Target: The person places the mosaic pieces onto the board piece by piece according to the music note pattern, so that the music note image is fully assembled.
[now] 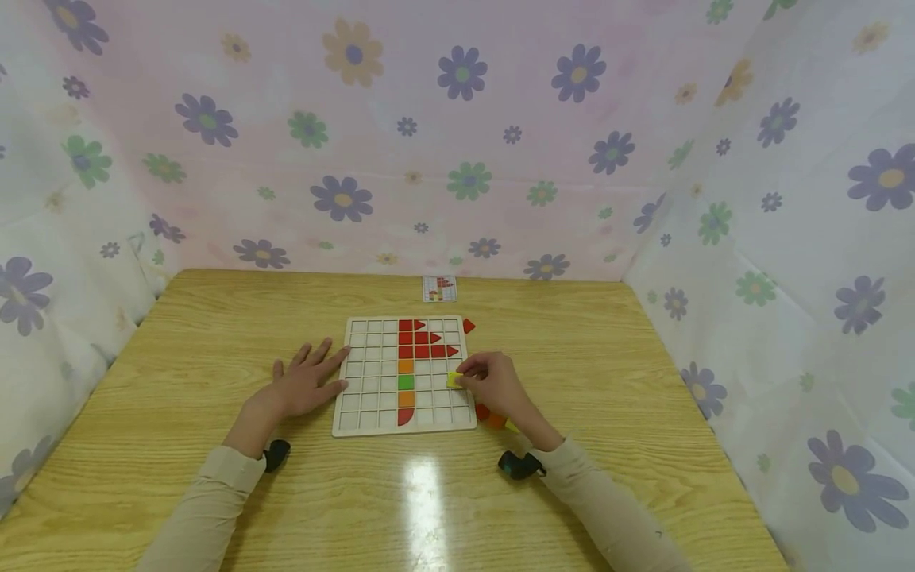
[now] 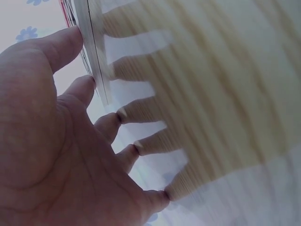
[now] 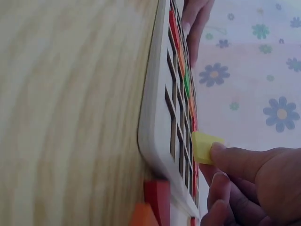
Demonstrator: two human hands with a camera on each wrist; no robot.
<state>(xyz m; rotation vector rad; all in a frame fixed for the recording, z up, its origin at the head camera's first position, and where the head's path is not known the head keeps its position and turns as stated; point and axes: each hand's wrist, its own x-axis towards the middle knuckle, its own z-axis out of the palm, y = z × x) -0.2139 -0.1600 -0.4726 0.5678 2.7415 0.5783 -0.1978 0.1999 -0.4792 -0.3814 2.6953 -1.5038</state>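
A wooden grid board (image 1: 364,387) lies on the table, with red, orange and green pieces set in one column and red rows pointing right near its top. My right hand (image 1: 496,388) pinches a yellow block (image 1: 453,380) between thumb and fingers over the board's right side. In the right wrist view the yellow block (image 3: 203,147) shows close over the grid cells. My left hand (image 1: 300,384) spreads its fingers at the board's left edge. In the left wrist view the thumb and index finger of the left hand (image 2: 70,122) touch the board's side (image 2: 96,52), the other fingertips resting on the table.
A small printed card (image 1: 439,288) with a coloured grid pattern lies beyond the board. One loose red piece (image 1: 469,326) sits by the top right corner. Under the right wrist are more loose pieces, among them an orange block (image 1: 495,420). Flowered cloth (image 1: 386,159) walls surround the table.
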